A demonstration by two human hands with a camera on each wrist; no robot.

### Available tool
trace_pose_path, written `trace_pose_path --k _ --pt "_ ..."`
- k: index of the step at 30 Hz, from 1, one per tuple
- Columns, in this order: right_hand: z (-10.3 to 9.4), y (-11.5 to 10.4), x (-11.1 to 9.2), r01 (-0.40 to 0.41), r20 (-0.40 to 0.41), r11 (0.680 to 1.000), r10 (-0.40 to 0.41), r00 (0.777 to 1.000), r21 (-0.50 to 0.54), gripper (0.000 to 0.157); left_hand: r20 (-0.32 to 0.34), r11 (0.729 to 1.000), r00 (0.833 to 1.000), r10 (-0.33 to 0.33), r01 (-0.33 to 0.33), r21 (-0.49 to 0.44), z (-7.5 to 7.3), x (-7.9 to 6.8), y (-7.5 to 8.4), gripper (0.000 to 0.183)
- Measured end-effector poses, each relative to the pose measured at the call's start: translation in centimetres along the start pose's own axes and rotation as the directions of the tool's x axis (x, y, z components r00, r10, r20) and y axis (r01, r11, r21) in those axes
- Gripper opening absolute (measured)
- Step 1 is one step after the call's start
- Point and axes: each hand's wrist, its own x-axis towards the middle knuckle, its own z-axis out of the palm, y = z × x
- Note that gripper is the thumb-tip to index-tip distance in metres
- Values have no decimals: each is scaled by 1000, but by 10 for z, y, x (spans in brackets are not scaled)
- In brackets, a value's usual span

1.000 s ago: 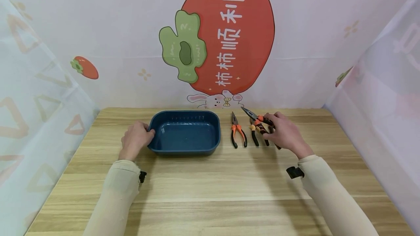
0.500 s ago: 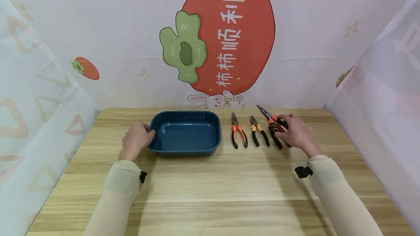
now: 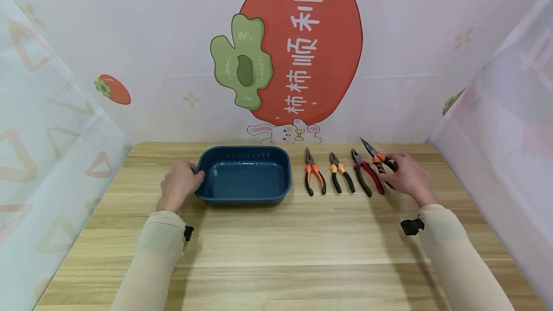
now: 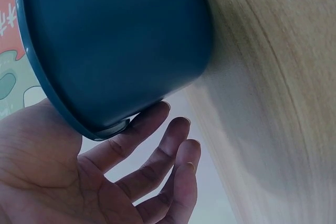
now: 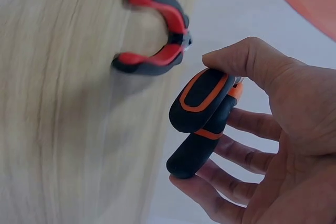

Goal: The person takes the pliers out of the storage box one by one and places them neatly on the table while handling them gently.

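A dark blue plastic tub (image 3: 243,201) stands at the back left of the table. My left hand (image 3: 179,184) pinches its left end, thumb over the rim and index finger along the outer wall, as the left wrist view shows. At the right, my right hand (image 3: 408,176) grips the handles of long-nose pliers (image 3: 377,156), orange and black, between thumb and fingers. Their pointed nose tilts toward the back left. The two handles (image 5: 202,124) lie close together in the right wrist view. Just left of this hand are red-and-black pliers (image 3: 367,171).
Left of the red pair lie yellow-and-black pliers (image 3: 341,172) and another orange long-nose pair (image 3: 313,172), roughly in a row beside the tub. A printed cloth wall (image 3: 389,85) rises behind the wooden table (image 3: 276,253), with cloth on both sides.
My right hand has moved right with the long-nose pliers, passing over the yellow and red pairs, which now show fully. My left hand and the tub have stayed in place.
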Motion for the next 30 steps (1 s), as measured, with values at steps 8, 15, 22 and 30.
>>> trace_pose_path --k 8,15,22,30 --pt "0 17 2 -15 9 1000 15 1000 20 66 -6 1000 1000 -1 1 -6 -1 -1 0 44" --pt "1 27 3 -51 32 999 50 998 12 67 -2 1000 1000 -6 6 -11 0 -1 0 44" --pt "8 36 5 -71 21 997 70 997 16 63 -2 1000 1000 -10 10 -10 0 -1 -1 44" --pt "11 40 7 -134 56 991 133 989 -2 69 -5 1000 1000 -18 18 -4 0 -1 -1 44"
